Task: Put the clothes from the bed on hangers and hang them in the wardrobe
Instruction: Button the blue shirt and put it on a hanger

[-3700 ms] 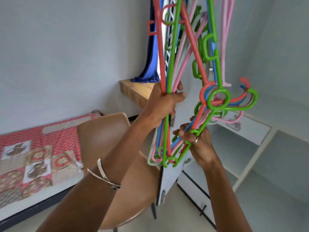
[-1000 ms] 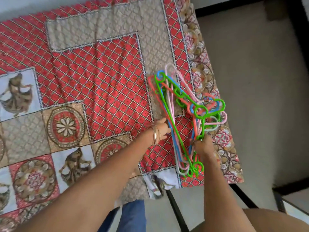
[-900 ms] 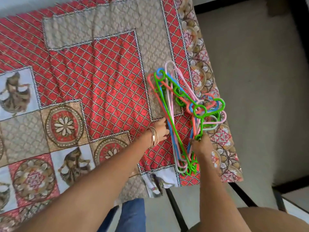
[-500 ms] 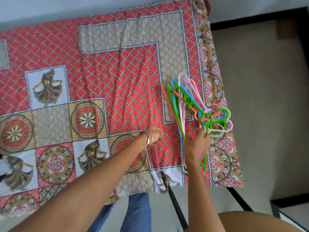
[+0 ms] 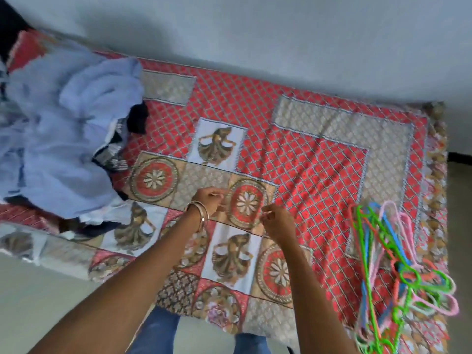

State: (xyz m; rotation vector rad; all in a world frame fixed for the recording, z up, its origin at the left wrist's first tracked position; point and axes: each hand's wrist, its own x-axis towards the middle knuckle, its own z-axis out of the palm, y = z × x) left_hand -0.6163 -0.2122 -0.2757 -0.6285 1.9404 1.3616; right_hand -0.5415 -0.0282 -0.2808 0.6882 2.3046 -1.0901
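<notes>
A bundle of coloured plastic hangers (image 5: 408, 273), green, pink, blue and red, lies on the right end of the bed (image 5: 319, 175), free of both hands. A pile of clothes (image 5: 58, 149), mostly pale blue with dark pieces under it, sits at the bed's left end. My left hand (image 5: 210, 200), with bangles on the wrist, and my right hand (image 5: 277, 221) hover close together over the middle of the patterned bedspread. Their fingers are loosely curled and hold nothing. Both hands are between the clothes and the hangers, touching neither.
A grey wall (image 5: 281, 34) runs along the far side of the bed. Pale floor (image 5: 38, 290) shows at the lower left, and my jeans-clad legs (image 5: 155, 330) stand against the bed's near edge. The wardrobe is out of view.
My hands have let go of the hangers, which now lie on the bed. Both hands moved left toward the bed's middle, and the view swung left, bringing the clothes pile into sight.
</notes>
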